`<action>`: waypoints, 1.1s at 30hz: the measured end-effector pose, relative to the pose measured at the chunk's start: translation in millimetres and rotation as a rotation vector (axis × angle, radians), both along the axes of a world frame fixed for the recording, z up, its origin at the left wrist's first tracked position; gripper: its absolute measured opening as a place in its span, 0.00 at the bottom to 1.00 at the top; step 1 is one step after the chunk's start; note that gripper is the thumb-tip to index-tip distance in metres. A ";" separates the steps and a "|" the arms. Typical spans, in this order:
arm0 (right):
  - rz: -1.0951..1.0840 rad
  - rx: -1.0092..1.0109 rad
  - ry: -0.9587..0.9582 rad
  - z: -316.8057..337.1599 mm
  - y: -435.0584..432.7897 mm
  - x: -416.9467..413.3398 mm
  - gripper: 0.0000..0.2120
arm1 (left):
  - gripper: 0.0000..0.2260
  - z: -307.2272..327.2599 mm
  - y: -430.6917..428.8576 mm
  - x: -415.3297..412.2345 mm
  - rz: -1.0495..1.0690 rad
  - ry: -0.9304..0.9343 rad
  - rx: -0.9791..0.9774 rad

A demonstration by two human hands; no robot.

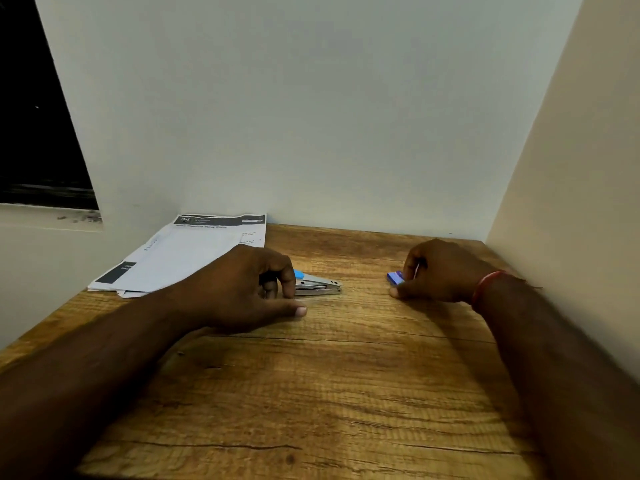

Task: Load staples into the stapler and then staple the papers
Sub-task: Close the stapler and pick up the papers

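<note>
A small metal stapler (320, 286) with a blue top lies on the wooden table (311, 393), its nose pointing right. My left hand (252, 285) covers its rear end, fingers curled around it and thumb stretched along the table. My right hand (436, 271) is further right, fingers closed on a small blue staple box (395, 277) that touches the table. A stack of printed papers (187, 254) lies at the back left against the wall, partly hidden behind my left hand.
A white wall runs along the back of the table and a beige panel (561, 202) closes off the right side. A dark window (34, 133) is at the upper left. A red thread circles my right wrist (485, 289).
</note>
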State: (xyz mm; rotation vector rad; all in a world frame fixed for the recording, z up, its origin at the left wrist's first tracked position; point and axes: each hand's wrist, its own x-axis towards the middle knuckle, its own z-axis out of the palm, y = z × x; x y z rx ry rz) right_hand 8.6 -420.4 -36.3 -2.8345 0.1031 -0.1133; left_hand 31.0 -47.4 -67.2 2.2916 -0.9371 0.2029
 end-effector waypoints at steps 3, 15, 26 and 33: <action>-0.112 0.047 -0.094 -12.1 -6.6 12.1 0.19 | 0.17 0.3 1.1 0.8 0.027 0.004 -0.003; -0.166 0.083 -0.299 -13.3 -7.9 11.7 0.20 | 0.16 22.0 20.9 13.6 0.291 -0.152 -0.209; 0.365 0.281 -0.217 -36.5 95.3 -14.0 0.30 | 0.56 28.5 85.1 48.6 0.974 0.225 0.342; 0.334 0.202 -0.250 -48.2 101.1 -5.3 0.21 | 0.67 22.4 78.1 45.2 1.090 0.350 0.373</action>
